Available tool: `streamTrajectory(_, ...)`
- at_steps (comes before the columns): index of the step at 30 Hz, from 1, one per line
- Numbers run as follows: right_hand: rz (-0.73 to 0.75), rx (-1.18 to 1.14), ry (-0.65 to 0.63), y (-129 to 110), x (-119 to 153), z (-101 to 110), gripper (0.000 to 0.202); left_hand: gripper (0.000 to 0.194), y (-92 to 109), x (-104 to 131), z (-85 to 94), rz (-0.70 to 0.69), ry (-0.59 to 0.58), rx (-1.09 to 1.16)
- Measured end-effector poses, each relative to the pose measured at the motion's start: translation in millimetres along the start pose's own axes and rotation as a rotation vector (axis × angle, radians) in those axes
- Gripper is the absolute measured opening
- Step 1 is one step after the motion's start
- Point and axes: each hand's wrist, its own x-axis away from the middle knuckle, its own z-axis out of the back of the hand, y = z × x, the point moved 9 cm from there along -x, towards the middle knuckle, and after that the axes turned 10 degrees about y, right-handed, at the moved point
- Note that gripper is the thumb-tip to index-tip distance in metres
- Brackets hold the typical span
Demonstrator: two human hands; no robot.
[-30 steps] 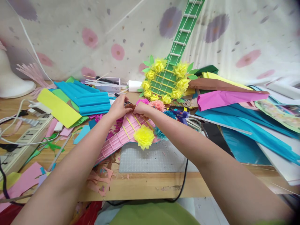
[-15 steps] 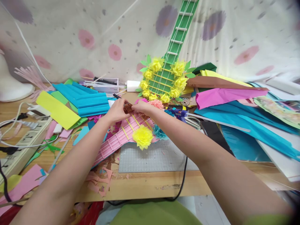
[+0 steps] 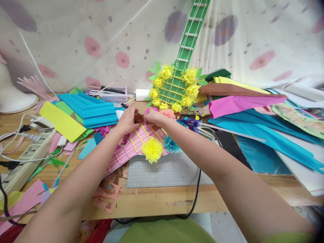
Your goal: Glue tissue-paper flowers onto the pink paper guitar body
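Note:
A pink paper guitar (image 3: 125, 152) lies slanted over a grey cutting mat (image 3: 162, 173), with a yellow flower (image 3: 152, 149), a teal flower (image 3: 172, 144) and a coral flower (image 3: 168, 113) on its body. At its upper edge, a brown paper flower (image 3: 138, 117) sits between my hands. My left hand (image 3: 127, 120) has its fingers closed round the brown flower's left side. Touching or nearly touching its right side, my right hand (image 3: 153, 116) is bent into a pinch; what its fingertips hold is hidden.
Behind stands a green paper guitar (image 3: 174, 88) with yellow flowers. A blue glue gun (image 3: 190, 123) lies to the right, near crepe paper (image 3: 245, 104) and a black phone (image 3: 229, 145). At left are blue folded paper (image 3: 100, 113) and a power strip (image 3: 27, 158).
The view has shifted slightly. My right fingers have drawn a little away from the brown flower's middle, so more of it shows; my left hand stays at it.

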Motion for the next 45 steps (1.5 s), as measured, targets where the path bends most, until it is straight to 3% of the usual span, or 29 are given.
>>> streamTrajectory(3,-0.098,0.108,0.074,5,5,9,0.013,0.047,1,0,-1.2,-0.004,0.0,0.003)
streamTrajectory(9,-0.033,-0.1,0.086,-13,20,29,0.018,0.045,2,2,4.4,0.013,-0.008,0.032)
streamTrajectory(12,-0.005,-0.117,0.081,-15,31,49,0.019,0.041,1,4,10.4,0.016,-0.021,0.068)
streamTrajectory(17,0.043,0.009,0.162,1,53,86,0.019,0.034,-10,3,27.3,0.15,0.086,0.127)
streamTrajectory(20,0.06,0.089,0.2,19,59,95,0.021,0.027,4,-2,32.8,0.171,0.158,0.166)
streamTrajectory(25,0.167,0.224,0.267,37,58,97,0.019,0.02,62,-9,8.7,0.065,-0.006,0.242)
streamTrajectory(28,0.198,0.256,0.282,39,57,98,0.018,0.021,83,-13,-10.2,0.046,-0.091,0.216)
streamTrajectory(35,0.246,0.236,0.238,40,64,96,0.019,0.024,94,-18,-44.9,-0.007,-0.246,0.099)
streamTrajectory(45,0.275,0.192,0.276,49,78,106,0.016,0.031,101,-16,-42.6,-0.021,-0.291,0.1)
